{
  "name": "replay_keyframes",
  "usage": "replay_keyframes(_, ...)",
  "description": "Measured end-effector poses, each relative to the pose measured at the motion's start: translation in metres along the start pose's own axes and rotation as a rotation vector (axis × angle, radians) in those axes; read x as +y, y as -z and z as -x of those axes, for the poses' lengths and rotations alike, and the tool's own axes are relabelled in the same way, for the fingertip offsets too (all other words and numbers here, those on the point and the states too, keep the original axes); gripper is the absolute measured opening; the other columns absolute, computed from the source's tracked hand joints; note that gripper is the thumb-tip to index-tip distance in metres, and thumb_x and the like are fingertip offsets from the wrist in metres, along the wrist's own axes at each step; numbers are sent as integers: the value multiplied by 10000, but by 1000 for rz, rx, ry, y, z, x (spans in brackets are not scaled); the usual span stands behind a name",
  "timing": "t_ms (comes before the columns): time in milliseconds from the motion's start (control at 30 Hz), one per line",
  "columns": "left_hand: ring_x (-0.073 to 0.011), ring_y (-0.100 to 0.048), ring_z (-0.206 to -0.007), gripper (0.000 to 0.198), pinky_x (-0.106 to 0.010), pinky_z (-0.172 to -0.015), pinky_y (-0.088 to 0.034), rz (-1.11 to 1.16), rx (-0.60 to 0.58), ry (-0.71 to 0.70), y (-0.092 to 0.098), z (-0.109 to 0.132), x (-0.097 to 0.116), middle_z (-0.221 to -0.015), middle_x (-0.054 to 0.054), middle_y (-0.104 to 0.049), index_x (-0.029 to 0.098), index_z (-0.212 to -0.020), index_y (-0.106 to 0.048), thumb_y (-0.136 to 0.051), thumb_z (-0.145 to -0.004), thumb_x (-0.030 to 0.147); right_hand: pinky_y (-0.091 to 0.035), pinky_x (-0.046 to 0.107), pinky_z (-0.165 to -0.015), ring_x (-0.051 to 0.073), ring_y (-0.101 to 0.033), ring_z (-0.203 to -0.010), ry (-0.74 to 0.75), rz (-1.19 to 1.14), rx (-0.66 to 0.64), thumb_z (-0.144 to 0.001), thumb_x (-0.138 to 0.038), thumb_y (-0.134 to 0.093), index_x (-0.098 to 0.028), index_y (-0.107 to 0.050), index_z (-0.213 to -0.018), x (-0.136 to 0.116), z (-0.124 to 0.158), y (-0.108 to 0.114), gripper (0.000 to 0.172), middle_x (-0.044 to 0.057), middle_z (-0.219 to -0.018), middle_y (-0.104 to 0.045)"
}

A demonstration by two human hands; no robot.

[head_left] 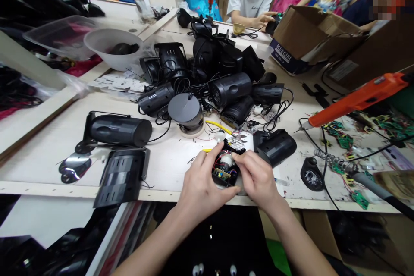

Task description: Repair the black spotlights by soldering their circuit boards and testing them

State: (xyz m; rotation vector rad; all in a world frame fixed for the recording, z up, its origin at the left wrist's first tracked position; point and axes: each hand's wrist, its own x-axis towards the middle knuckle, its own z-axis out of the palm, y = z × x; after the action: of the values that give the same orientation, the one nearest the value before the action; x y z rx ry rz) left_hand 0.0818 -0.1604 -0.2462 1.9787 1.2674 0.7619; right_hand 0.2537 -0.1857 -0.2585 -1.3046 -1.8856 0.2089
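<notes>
On the bench's front part lies an opened black housing (231, 180), showing a small circuit board (221, 174), a white round part (226, 160) and thin coloured wires. My left hand (201, 181) is curved round its left side, thumb along the near edge and fingers at the far edge. From the right, my right hand (258, 176) pinches at the white part, fingertips closed together; whatever sits between them is too small to make out. Just beyond the housing is a clear, shiny faceted piece (236, 143). A black cylindrical lamp-like unit (277, 147) lies to the right.
Several black cylindrical units (230, 88) with cables are heaped behind my hands. An orange electric screwdriver (359, 100) and a soldering iron (371, 183) are at right, near green circuit boards (344, 140). A cardboard box (315, 30) stands at back right; a person (250, 0) sits across.
</notes>
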Motion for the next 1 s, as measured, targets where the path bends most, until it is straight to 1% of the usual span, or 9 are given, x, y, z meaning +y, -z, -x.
replay_keyframes(133, -263, -659, -978, 783, -416, -844, -576, 8, 19, -17, -2, 1, -4, -1090, -68, -613, 243, -1293, -508, -851, -591, 287, -503, 295, -632, 178, -570, -719, 13, 34, -33, -956, -57, -412, -161, -637, -1072, -1, -2, 1, 274, 62, -783, -581)
replay_keyframes(267, -262, -655, -996, 761, -404, -857, -573, 26, 71, -78, -3, 0, -7, -1097, -83, -623, 214, -1271, -512, -853, -597, 301, -465, 289, -602, 172, -520, -677, 35, 102, -71, -955, -51, -408, -143, -635, -1032, -4, -7, 3, 257, 44, -741, -519)
replay_keyframes(367, -258, -654, -989, 711, -403, -861, -572, 38, 71, -95, -3, -1, -7, -1095, -91, -632, 193, -1241, -529, -835, -605, 277, -448, 287, -596, 172, -497, -660, 61, 153, -103, -946, -45, -397, -161, -635, -1006, -5, -9, 5, 271, 37, -732, -513)
replay_keyframes(533, -266, -657, -997, 643, -414, -879, -564, 46, 85, -76, -4, -1, -6, -1088, -94, -651, 192, -1191, -556, -815, -606, 259, -448, 305, -600, 188, -499, -670, 75, 157, -101, -952, -53, -392, -136, -650, -983, -6, -7, 1, 273, 47, -728, -523)
replay_keyframes(633, -269, -657, -997, 668, -418, -885, -560, 20, 72, -51, -4, 0, -5, -1088, -91, -647, 193, -1200, -560, -824, -592, 281, -474, 317, -635, 195, -533, -709, 55, 108, -75, -963, -61, -393, -110, -652, -1029, -6, -3, 1, 272, 59, -750, -544)
replay_keyframes(700, -266, -657, -994, 719, -418, -884, -560, -4, 40, -19, -4, 1, -5, -1095, -91, -637, 189, -1242, -549, -830, -594, 323, -502, 318, -682, 193, -574, -768, 7, 27, -67, -969, -78, -405, -128, -644, -1093, -5, -1, 4, 274, 66, -807, -579)
replay_keyframes(800, -278, -652, -1033, 833, -430, -908, -549, -34, -3, 19, -2, 1, -4, -1129, -102, -629, 183, -1338, -503, -830, -609, 417, -538, 296, -713, 168, -616, -822, -148, -159, -98, -979, -118, -416, -200, -628, -1182, -4, 3, 12, 305, 57, -912, -612)
replay_keyframes(900, -298, -616, -1152, 922, -442, -967, -522, -32, -10, 46, 2, -1, -2, -1265, -118, -611, 200, -1415, -431, -818, -622, 465, -564, 274, -699, 129, -630, -759, -323, -346, -81, -993, -169, -408, -237, -599, -1235, -3, 6, 16, 315, 38, -947, -621)
replay_keyframes(1000, -303, -580, -1226, 930, -452, -1011, -498, -15, 2, 79, 5, -3, 2, -1362, -112, -581, 215, -1417, -421, -817, -619, 481, -568, 265, -687, 115, -632, -719, -399, -415, -39, -991, -192, -403, -233, -576, -1226, -1, 7, 16, 294, 25, -928, -636)
